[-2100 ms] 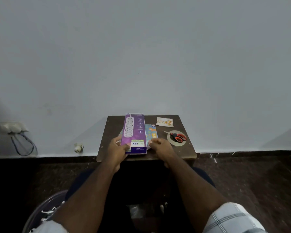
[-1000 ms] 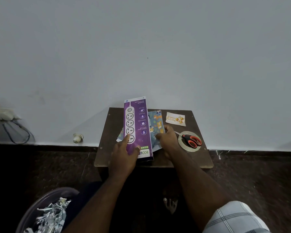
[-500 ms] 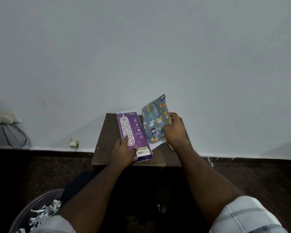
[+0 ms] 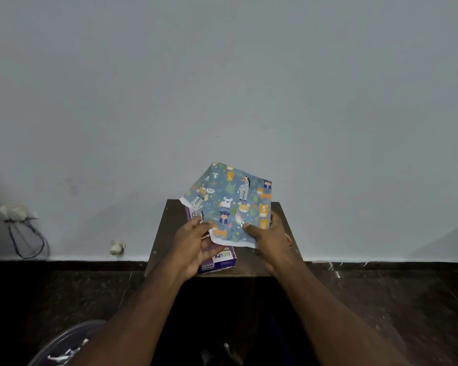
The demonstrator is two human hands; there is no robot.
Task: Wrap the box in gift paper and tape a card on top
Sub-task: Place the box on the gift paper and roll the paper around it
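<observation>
Folded gift paper (image 4: 230,204), blue with cartoon animals and a white underside, is held up above the small brown table (image 4: 167,233). My right hand (image 4: 269,239) grips its lower right edge, thumb on the printed face. My left hand (image 4: 193,241) pinches its lower left edge. The purple power-strip box (image 4: 220,261) lies on the table beneath, mostly hidden by the paper and my left hand. The card, scissors and tape are hidden behind the paper and my right hand.
A grey wall rises just behind the table. A wall socket with a looped cable (image 4: 24,228) is at the far left. A bin with shredded paper (image 4: 64,347) stands on the dark floor at lower left.
My left hand has left the box and taken the paper's lower left edge. The paper has opened wider and now faces me, covering most of the box.
</observation>
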